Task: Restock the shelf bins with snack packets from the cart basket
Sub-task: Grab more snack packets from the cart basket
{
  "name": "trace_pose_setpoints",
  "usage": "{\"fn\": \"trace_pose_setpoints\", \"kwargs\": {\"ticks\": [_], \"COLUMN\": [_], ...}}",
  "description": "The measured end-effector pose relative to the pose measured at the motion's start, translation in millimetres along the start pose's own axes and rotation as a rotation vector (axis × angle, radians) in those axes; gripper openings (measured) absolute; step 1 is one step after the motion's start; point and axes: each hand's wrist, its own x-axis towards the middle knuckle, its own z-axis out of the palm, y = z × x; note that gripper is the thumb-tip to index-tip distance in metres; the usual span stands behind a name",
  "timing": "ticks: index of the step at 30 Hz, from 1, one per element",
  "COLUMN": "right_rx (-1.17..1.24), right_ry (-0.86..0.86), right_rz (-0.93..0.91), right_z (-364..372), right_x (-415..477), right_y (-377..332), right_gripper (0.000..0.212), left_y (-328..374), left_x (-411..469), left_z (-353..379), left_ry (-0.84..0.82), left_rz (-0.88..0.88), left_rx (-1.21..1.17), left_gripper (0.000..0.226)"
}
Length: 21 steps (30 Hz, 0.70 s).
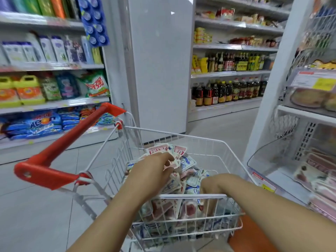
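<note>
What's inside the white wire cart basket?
A heap of small red-and-white and blue-and-white snack packets fills the white wire basket. The left hand grips some; the right hand has its fingers buried. The bottom is covered.

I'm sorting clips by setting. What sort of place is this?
Most likely a small supermarket: shelves of detergent bags on the left, rows of bottles at the back, and a wire shopping cart with a red handle, loaded with snack packets.
</note>
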Motion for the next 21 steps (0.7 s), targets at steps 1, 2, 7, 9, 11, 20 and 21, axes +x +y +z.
{"fn": "trace_pose_setpoints", "kwargs": {"ticks": [1, 2, 7, 9, 11, 20, 21], "right_rx": [0.03, 0.072, 0.315, 0.393, 0.412, 0.396, 0.424], "right_ry": [0.059, 0.124, 0.55, 0.688, 0.786, 1.117, 1.142], "right_rz": [-0.036, -0.067, -0.134, -0.142, -0.146, -0.136, -0.122], "right_z": [0.3, -0.4, -17.5, -22.9, -25.4, 8.5, 15.3], "right_x": [-2.7, -8.3, -69.2, -96.8, -123.0, -196.6, -202.5], "right_y": [3.8, 7.9, 32.9, 42.2, 47.5, 88.7, 96.9], "right_gripper": [0.013, 0.015, 0.037, 0.041, 0.042, 0.021, 0.013], "left_y": [0.0, 0.5, 7.3, 20.4, 44.0, 152.7, 162.3], "left_x": [0.2, 0.1, 0.1, 1.7, 6.4, 48.2, 52.3], "left_z": [0.1, -0.3, -8.2, -11.4, -13.2, 11.4, 16.2], "left_ry": [0.004, 0.006, 0.04, 0.078, 0.081, -0.036, -0.043], "left_rz": [0.004, 0.009, 0.068, 0.117, 0.188, 0.385, 0.388], "left_rx": [-0.001, -0.003, -0.102, -0.198, -0.294, -0.406, -0.422], "left_gripper": [0.026, 0.026, 0.025, 0.027, 0.034, 0.021, 0.021]}}
